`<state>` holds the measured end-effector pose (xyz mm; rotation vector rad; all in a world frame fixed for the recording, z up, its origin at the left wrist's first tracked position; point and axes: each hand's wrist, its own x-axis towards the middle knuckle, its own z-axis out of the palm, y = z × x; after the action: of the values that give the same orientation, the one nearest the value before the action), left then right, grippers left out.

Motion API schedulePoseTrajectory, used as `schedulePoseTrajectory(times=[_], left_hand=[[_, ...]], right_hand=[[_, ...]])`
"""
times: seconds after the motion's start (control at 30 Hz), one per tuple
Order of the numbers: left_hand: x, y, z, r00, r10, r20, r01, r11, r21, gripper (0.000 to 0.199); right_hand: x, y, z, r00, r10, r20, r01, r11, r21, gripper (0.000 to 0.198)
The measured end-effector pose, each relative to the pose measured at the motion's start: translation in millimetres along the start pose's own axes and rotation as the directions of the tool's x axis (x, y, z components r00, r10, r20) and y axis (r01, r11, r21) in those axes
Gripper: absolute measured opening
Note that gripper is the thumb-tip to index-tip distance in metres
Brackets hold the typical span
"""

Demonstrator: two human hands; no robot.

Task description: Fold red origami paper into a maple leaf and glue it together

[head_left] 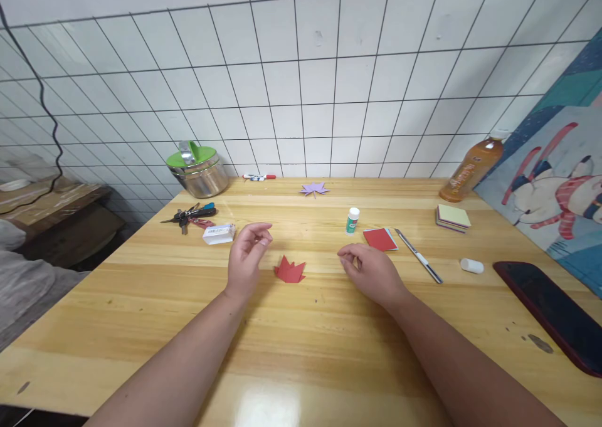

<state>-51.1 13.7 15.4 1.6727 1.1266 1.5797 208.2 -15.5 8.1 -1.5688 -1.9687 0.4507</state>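
Note:
A folded red paper piece [290,271] with several points lies on the wooden table between my two hands. Just left of it is my left hand [248,251], fingers loosely bent and thumb apart from them, with nothing in it. My right hand [371,270] stays to the right of the red piece, its fingers loosely curled and holding nothing that shows. Beyond the right hand are a stack of square papers [380,239] with red on top and an upright glue stick [352,221] with a white lid. A purple paper leaf shape [315,189] rests near the wall.
On the right lie a utility knife [419,256], a white cap [471,266], a phone [555,308], a sticky-note pad [452,218] and a tilted tea bottle [475,167]. Leftward are a small white box [219,234], keys [190,216], a green-lidded metal pot [200,170] and markers [258,177].

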Motion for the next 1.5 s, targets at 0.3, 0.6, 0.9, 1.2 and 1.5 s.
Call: schedulePoseTrajectory(times=[0.3, 0.6, 0.9, 1.2, 1.5], left_hand=[[1.4, 26.2, -9.2, 0.676, -0.167, 0.718, -0.451, 0.677, 0.582, 0.026], [-1.8, 23.6, -4.1, 0.688, -0.090, 0.720, -0.534, 0.609, 0.586, 0.023], [1.7, -8.4, 11.3, 0.864, -0.492, 0.107, 0.495, 0.869, 0.003, 0.037], [5.0, -10.3, -1.8, 0.954, -0.102, 0.283, -0.098, 0.783, 0.614, 0.040], [-26.2, -10.3, 20.7, 0.661, -0.340, 0.669, -0.321, 0.678, 0.662, 0.065]], right_hand=[[0.9, 3.5, 6.9, 0.997, -0.024, 0.067, 0.023, 1.000, 0.006, 0.019], [2.4, 6.6, 7.2, 0.995, -0.013, 0.099, 0.009, 0.999, 0.043, 0.023], [2.3, 4.8, 7.5, 0.995, -0.035, 0.091, 0.032, 0.999, 0.030, 0.025], [-0.2, -4.2, -24.9, 0.999, 0.029, -0.015, -0.032, 0.983, -0.183, 0.024], [-3.0, 38.6, -101.3, 0.938, 0.305, -0.167, -0.345, 0.764, -0.544, 0.025]])
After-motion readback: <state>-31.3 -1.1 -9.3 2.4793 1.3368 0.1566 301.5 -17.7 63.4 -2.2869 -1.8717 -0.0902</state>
